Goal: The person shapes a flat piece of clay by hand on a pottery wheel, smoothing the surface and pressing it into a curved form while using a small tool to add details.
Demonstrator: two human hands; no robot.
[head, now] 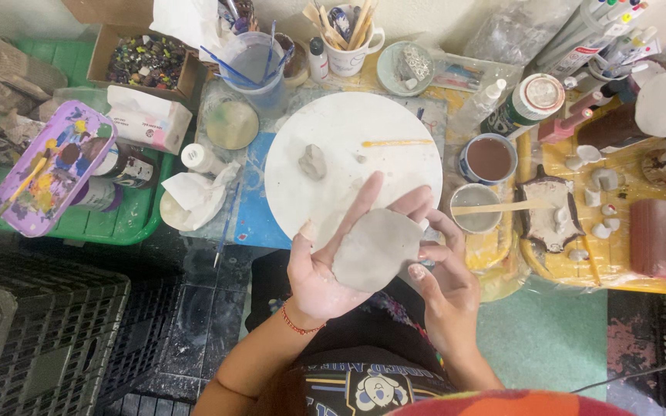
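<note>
A flat grey slab of clay (375,248) lies across the open palm of my left hand (325,266), fingers spread up toward the white round board (348,139). My right hand (445,281) presses its fingertips against the slab's right edge. On the board sit a small grey lump of clay (314,162) and a thin wooden stick (397,142). Both hands hover over my lap, just in front of the board's near edge.
A purple paint palette (48,169) rests on a green tray at left. Behind the board stand a water cup with brushes (254,65) and a mug of tools (351,42). Right of it are a cup of brown slip (489,158), a grey cup with a stick (475,208), and small clay pieces (599,192).
</note>
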